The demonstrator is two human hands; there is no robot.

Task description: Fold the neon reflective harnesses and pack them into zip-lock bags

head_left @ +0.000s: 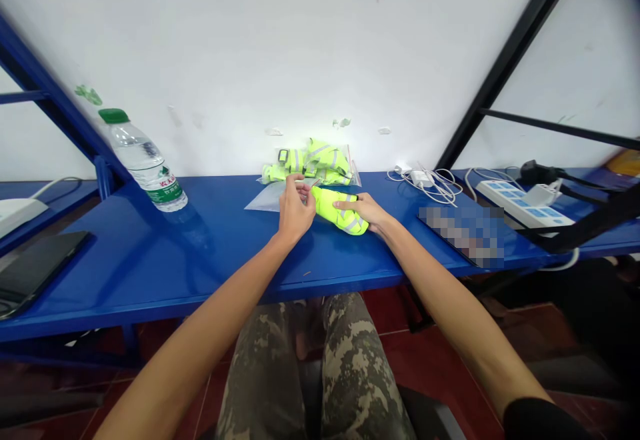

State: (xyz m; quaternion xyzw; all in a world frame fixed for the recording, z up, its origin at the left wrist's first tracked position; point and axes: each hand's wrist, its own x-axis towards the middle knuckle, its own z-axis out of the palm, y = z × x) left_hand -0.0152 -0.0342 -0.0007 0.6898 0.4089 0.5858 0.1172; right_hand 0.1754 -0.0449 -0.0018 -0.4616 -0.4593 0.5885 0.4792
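My left hand (296, 210) pinches the edge of a clear plastic bag (265, 197) between its fingers and thumb. The bag lies flat on the blue table. My right hand (364, 209) rests over a folded neon-yellow hi-vis garment (345, 215) with reflective stripes, its fingers across the top. The two hands are close together, with the garment's end almost at my left fingers. Behind them lies a heap of bagged neon-yellow hi-vis garments (311, 165) against the wall.
A blue metal table (220, 260) runs along a white wall. On it are a water bottle (145, 163), white cables with a charger (423, 179), a power strip (523, 203), a dark tablet (35, 270) and a blurred flat item (463, 237).
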